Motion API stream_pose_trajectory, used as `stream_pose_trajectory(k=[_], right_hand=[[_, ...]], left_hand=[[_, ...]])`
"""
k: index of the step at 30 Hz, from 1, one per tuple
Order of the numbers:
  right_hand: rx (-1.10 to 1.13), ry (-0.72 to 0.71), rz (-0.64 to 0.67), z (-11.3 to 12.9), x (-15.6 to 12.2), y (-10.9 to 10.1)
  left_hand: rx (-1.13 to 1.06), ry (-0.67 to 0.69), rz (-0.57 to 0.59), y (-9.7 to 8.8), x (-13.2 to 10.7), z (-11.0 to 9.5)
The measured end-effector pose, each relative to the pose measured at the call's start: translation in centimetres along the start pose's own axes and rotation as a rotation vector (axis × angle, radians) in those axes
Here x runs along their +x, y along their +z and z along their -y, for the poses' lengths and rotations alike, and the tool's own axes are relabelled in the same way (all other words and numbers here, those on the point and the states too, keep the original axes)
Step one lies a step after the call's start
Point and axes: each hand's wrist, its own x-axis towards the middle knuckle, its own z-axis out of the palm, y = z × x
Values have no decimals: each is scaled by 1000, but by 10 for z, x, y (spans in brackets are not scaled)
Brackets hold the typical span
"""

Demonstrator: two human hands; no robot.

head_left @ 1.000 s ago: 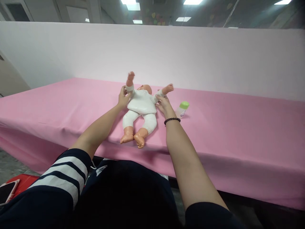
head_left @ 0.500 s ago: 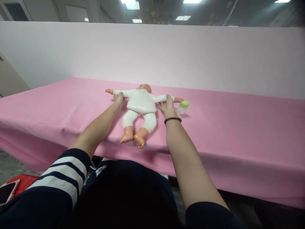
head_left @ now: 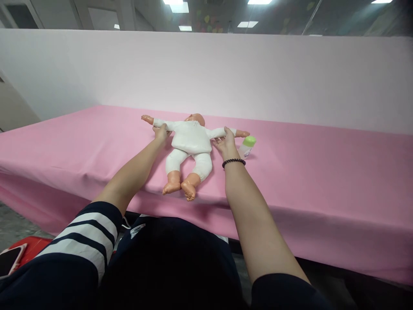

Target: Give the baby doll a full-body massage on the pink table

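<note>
A baby doll (head_left: 192,137) with a white cloth body lies on its back on the pink-covered table (head_left: 306,172). Its arms stretch out to both sides and its feet point toward me. My left hand (head_left: 161,132) is closed round the doll's arm on the left, thumb on top. On the other side, my right hand (head_left: 226,142) grips the doll's other arm, with the thumb over it and fingers beneath. A bottle with a green cap (head_left: 248,146) stands just right of my right hand, close to the doll's hand.
A pale wall (head_left: 206,73) with glass above it runs along the table's back. At the lower left, a phone (head_left: 12,258) lies on a red surface (head_left: 34,247) below table height. The table's front edge is right before my body.
The doll's left-side hand has risen slightly, and its right-side hand a little too. Both my hands keep their hold and have barely moved.
</note>
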Motion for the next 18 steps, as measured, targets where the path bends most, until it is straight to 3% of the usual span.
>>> stream_pose_trajectory(k=[7,14,18], right_hand=[[163,101,-71,12,-5,9],[10,-3,279,19,-18,23],[-72,-39,339,20,-22,28]], left_hand=[[-33,97,77,3,-18,-6],[206,235,425,9,-39,-9],[264,253,439,9,-42,-10]])
